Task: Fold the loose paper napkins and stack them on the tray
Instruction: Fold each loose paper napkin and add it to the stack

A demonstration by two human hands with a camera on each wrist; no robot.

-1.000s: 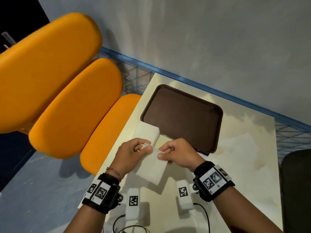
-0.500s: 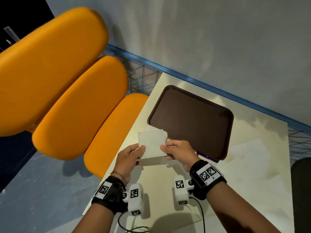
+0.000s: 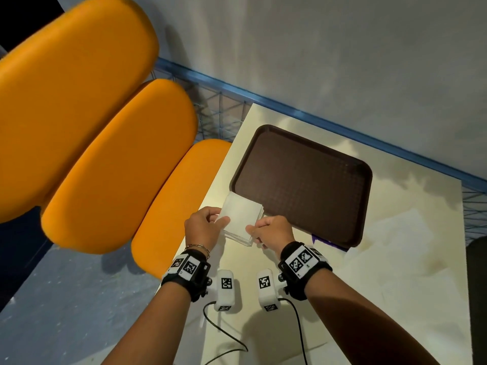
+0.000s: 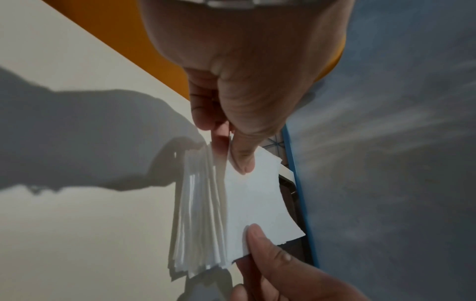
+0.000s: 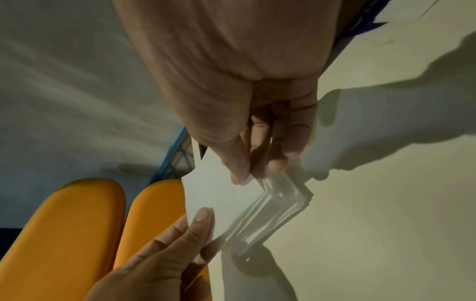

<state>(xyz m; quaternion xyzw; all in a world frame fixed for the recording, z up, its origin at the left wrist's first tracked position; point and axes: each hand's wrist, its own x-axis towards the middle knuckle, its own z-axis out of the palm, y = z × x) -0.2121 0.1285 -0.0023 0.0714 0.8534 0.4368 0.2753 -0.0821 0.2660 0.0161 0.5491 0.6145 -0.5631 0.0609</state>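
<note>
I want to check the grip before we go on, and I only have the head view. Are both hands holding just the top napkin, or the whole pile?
Observer: Just one. In the left wrist view, the left hand has its thumb on the top napkin and a finger under it, parting it from the pile.
Operator: And the right hand?
Observer: The right wrist view shows the right hand pinching a corner of that same sheet between thumb and forefinger.
Operator: Is the pile tidy?
Observer: No. In the left wrist view its sheet edges are fanned out and uneven.
</note>
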